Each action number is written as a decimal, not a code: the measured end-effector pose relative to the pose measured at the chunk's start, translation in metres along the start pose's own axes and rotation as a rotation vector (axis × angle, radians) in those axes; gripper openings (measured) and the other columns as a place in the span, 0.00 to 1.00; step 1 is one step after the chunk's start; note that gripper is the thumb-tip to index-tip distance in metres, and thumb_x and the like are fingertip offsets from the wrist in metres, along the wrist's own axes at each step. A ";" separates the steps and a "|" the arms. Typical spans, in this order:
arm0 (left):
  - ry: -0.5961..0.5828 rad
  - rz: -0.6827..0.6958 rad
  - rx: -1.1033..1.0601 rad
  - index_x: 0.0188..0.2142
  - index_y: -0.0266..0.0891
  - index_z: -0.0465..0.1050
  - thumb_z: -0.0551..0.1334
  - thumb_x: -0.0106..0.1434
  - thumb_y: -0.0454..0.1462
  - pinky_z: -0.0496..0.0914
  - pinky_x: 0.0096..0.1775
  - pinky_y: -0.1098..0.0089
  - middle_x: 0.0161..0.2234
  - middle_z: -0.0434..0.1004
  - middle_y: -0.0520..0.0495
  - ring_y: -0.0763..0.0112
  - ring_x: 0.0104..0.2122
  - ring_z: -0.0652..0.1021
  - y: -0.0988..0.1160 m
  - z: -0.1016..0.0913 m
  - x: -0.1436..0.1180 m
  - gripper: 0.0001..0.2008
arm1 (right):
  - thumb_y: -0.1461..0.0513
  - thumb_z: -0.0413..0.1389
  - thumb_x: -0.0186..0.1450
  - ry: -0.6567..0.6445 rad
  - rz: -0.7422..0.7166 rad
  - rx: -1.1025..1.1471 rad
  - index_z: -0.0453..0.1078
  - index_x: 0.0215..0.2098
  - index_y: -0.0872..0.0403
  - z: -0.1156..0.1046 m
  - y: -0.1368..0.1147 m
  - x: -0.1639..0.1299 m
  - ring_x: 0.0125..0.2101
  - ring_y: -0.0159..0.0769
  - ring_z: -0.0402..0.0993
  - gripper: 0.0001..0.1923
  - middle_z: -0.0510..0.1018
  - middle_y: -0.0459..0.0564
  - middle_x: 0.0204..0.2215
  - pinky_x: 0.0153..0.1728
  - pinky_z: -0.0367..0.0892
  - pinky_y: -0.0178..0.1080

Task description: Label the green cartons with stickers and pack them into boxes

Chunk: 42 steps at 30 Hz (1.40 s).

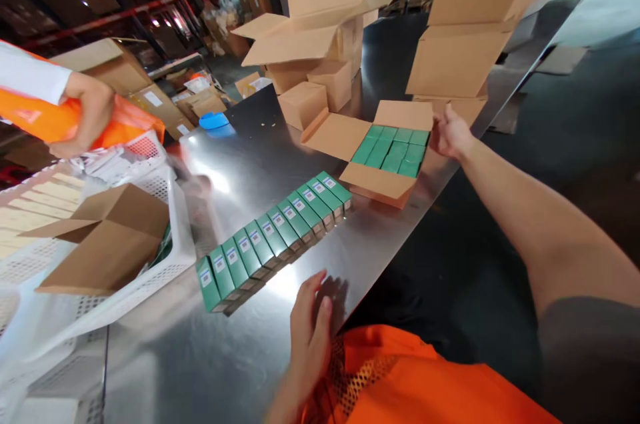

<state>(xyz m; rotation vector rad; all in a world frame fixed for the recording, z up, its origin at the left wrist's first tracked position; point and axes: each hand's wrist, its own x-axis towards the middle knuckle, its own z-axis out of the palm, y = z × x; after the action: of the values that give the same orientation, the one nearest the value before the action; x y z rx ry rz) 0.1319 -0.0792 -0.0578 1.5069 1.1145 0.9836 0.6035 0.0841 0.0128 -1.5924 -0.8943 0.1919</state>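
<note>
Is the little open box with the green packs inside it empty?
No, the small open carton by the right hand holds rows of green boxes packed side by side.

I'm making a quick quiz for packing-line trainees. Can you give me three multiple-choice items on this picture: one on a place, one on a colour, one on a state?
1. Where is the right hand?
A. at the open carton
B. in the white basket
C. on the blue lid

2. The row of small boxes on the steel table is:
A. red
B. green
C. yellow

3. The left hand is:
A. gripping a box
B. empty, open
C. holding tape

A: it touches a carton flap.
B: all are green.
B: fingers loose, nothing held.
</note>
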 end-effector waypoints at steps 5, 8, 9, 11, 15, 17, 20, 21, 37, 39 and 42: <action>-0.343 0.166 0.137 0.68 0.45 0.62 0.56 0.72 0.46 0.64 0.65 0.48 0.68 0.64 0.40 0.53 0.66 0.68 0.029 0.036 0.065 0.27 | 0.55 0.27 0.78 -0.205 0.120 0.223 0.75 0.43 0.56 0.005 0.023 -0.045 0.45 0.36 0.79 0.34 0.83 0.57 0.43 0.49 0.70 0.46; -0.408 0.203 0.073 0.73 0.45 0.48 0.54 0.73 0.47 0.60 0.67 0.50 0.74 0.49 0.41 0.55 0.70 0.59 0.039 0.067 0.101 0.33 | 0.44 0.30 0.75 -0.177 0.101 0.297 0.74 0.45 0.50 -0.007 0.032 -0.078 0.47 0.43 0.79 0.34 0.83 0.57 0.43 0.48 0.71 0.48; -0.411 0.219 0.054 0.74 0.46 0.45 0.53 0.73 0.47 0.59 0.67 0.51 0.74 0.46 0.42 0.55 0.71 0.57 0.042 0.077 0.110 0.34 | 0.39 0.32 0.72 -0.158 0.082 0.303 0.74 0.45 0.49 -0.013 0.034 -0.090 0.47 0.46 0.79 0.35 0.83 0.56 0.43 0.48 0.72 0.49; -0.407 0.263 0.046 0.73 0.47 0.48 0.51 0.74 0.49 0.56 0.69 0.51 0.74 0.50 0.43 0.56 0.71 0.56 0.050 0.095 0.126 0.32 | 0.30 0.36 0.65 -0.128 0.041 0.292 0.75 0.42 0.46 -0.028 0.038 -0.117 0.48 0.50 0.78 0.39 0.82 0.56 0.42 0.47 0.73 0.50; -0.339 0.384 0.135 0.69 0.47 0.59 0.46 0.75 0.51 0.50 0.70 0.51 0.71 0.57 0.42 0.57 0.71 0.58 0.057 0.118 0.146 0.27 | 0.29 0.46 0.61 -0.120 -0.021 0.204 0.77 0.34 0.47 -0.055 0.033 -0.152 0.43 0.50 0.77 0.36 0.78 0.55 0.39 0.46 0.73 0.50; -0.249 0.512 0.151 0.73 0.47 0.47 0.46 0.76 0.49 0.51 0.70 0.51 0.74 0.45 0.40 0.58 0.72 0.52 0.053 0.126 0.153 0.30 | 0.33 0.55 0.61 -0.103 -0.051 0.153 0.78 0.32 0.48 -0.060 0.025 -0.153 0.44 0.48 0.75 0.29 0.75 0.54 0.39 0.50 0.72 0.50; -0.146 0.770 0.152 0.74 0.46 0.24 0.46 0.76 0.46 0.54 0.68 0.49 0.74 0.46 0.34 0.59 0.73 0.51 0.048 0.132 0.156 0.35 | 0.43 0.70 0.50 -0.102 0.003 0.132 0.75 0.39 0.47 -0.056 0.017 -0.136 0.49 0.50 0.72 0.26 0.74 0.52 0.44 0.52 0.71 0.53; -0.134 0.834 0.202 0.74 0.44 0.25 0.47 0.76 0.45 0.55 0.67 0.48 0.71 0.55 0.34 0.58 0.72 0.54 0.048 0.133 0.156 0.36 | 0.45 0.72 0.47 -0.152 0.066 0.159 0.72 0.44 0.46 -0.052 0.016 -0.128 0.51 0.52 0.72 0.31 0.74 0.53 0.47 0.52 0.72 0.55; 0.165 1.026 0.774 0.50 0.38 0.77 0.61 0.65 0.41 0.60 0.54 0.57 0.52 0.76 0.35 0.50 0.59 0.71 0.041 0.129 0.120 0.16 | 0.41 0.63 0.60 -0.423 -0.534 0.345 0.71 0.61 0.37 -0.065 0.000 -0.140 0.65 0.57 0.60 0.33 0.75 0.49 0.56 0.68 0.53 0.61; 0.168 1.015 0.739 0.52 0.36 0.76 0.61 0.65 0.40 0.60 0.55 0.58 0.49 0.76 0.35 0.50 0.58 0.71 0.041 0.128 0.120 0.18 | 0.42 0.65 0.59 -0.381 -0.535 0.279 0.75 0.56 0.37 -0.063 -0.006 -0.143 0.64 0.57 0.62 0.28 0.76 0.49 0.54 0.67 0.55 0.60; 0.159 0.967 0.737 0.54 0.37 0.75 0.62 0.66 0.41 0.58 0.56 0.57 0.47 0.76 0.37 0.51 0.55 0.72 0.042 0.128 0.120 0.19 | 0.46 0.66 0.60 -0.344 -0.461 0.149 0.81 0.45 0.38 -0.061 -0.014 -0.142 0.62 0.56 0.65 0.17 0.78 0.50 0.50 0.65 0.58 0.61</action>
<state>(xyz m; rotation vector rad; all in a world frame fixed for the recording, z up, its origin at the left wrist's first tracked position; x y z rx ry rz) 0.2910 0.0023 -0.0345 2.7412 0.8678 1.4152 0.5353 -0.0537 -0.0099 -1.1955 -1.4540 0.2021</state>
